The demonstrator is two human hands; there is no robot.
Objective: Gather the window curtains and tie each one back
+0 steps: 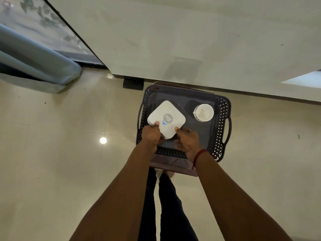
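The curtain (34,54) runs off the frame's upper left edge. The left hand (152,136) and right hand (188,141) cover the near edges of the white box (166,117), fingers hidden beneath.

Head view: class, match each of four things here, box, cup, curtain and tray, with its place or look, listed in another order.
1 white box
2 cup
3 curtain
4 tray

A beside the window, upper left
B dark perforated walls
C held by left hand and right hand
D standing inside the tray, right side

Pairs: 1-C, 2-D, 3-A, 4-B
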